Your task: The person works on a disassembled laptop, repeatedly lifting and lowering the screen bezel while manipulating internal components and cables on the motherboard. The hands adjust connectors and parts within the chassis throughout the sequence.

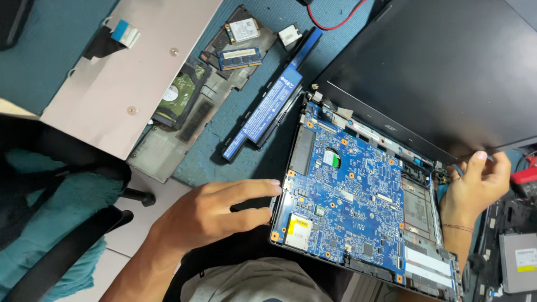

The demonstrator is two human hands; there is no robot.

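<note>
I see the laptop (391, 168) opened up in front of me, its blue board (352, 207) bare inside the black base, tilted across the lower right of the view, partly over my lap and partly over the mat (212, 162). The dark lid (447, 72) stands open behind it, toward the upper right.

My left hand (218, 215) lies flat against the base's left edge, fingers loosely together and stretched out, fingertips touching the corner near the board; it clamps nothing. My right hand (475, 187) sits at the far right edge by the hinge, thumb up, fingers curled around the rim; how tightly it grips I cannot tell.

Just left of the laptop a long black battery (268, 112) lies diagonally on the mat. Beyond it rests a black cover (229, 72) with a memory stick (239, 57) and a small card (242, 30) on it, then a hard drive (180, 100). A pale keyboard back (128, 72) with a ribbon cable (124, 33) covers the upper left. A red wire (335, 22) loops at the top.

The surface is teal matting; below it pale floor tiles (140, 223) show, with a black chair (61, 246) draped in teal cloth. An optical drive (517, 263) lies at lower right.
</note>
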